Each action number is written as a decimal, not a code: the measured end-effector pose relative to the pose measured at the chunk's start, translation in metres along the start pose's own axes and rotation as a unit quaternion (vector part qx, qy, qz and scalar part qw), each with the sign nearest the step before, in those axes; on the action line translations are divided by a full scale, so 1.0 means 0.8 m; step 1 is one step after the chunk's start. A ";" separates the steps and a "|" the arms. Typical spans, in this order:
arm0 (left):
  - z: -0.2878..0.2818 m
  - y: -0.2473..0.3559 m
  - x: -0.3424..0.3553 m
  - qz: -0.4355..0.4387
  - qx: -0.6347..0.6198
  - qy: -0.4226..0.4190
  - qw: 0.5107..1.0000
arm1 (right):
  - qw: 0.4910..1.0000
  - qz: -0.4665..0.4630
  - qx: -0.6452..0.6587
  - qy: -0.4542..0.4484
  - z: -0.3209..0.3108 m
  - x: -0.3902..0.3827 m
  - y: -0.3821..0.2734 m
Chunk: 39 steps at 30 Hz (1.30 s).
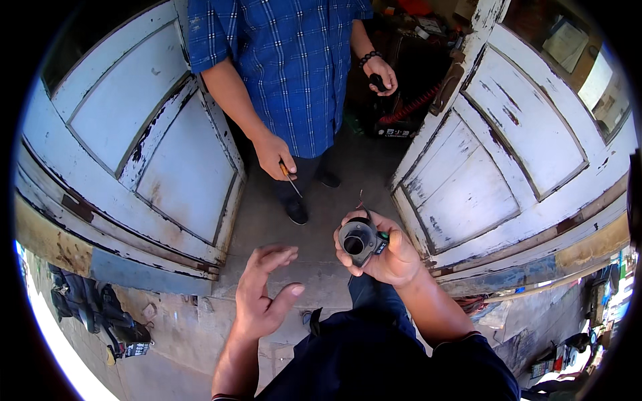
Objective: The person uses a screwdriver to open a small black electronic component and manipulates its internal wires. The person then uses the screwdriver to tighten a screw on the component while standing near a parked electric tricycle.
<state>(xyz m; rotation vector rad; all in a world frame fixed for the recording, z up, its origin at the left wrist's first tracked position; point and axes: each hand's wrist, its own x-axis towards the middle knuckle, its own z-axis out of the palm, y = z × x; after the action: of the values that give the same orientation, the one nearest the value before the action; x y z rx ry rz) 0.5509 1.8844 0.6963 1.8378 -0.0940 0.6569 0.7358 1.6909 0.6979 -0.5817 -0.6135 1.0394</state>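
My right hand (386, 257) is closed around a round grey-and-black device part (350, 234) with a hollow tube at its centre. A green and black piece (381, 242) sits at its right side, and thin reddish wires (362, 200) stick up from its far side. To the left, my left hand (263, 294) hangs in the air, apart from the part, its thumb spread from its bent fingers and nothing in it. Across from me a person's hand (273, 155) grips a screwdriver (289, 175) with an orange-and-black handle. Their other hand (384, 72) holds a small black object (378, 82).
The person in a blue checked shirt (287, 60) stands in a doorway. Peeling white door panels flank it, one on the left (180, 160) and one on the right (488, 154). Behind the person lies a red coiled hose (411, 107). Dark bags (93, 301) lie at the lower left.
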 end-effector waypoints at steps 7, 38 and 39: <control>0.026 0.054 0.046 0.069 0.051 -0.045 0.995 | 0.999 0.026 -0.006 0.019 0.022 -0.015 0.019; 0.000 -0.001 -0.043 -0.049 -0.675 0.072 0.733 | 0.981 -0.073 -0.178 -0.008 0.131 0.009 0.035; 0.000 0.000 -0.043 -0.048 -0.677 0.071 0.731 | 0.981 -0.074 -0.178 -0.007 0.132 0.010 0.035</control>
<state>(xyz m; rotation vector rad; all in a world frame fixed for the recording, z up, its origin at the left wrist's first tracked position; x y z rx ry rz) 0.5220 1.8761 0.6798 0.3514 -0.2860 0.4159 0.6474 1.7246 0.7528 -0.8287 -0.8505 0.7989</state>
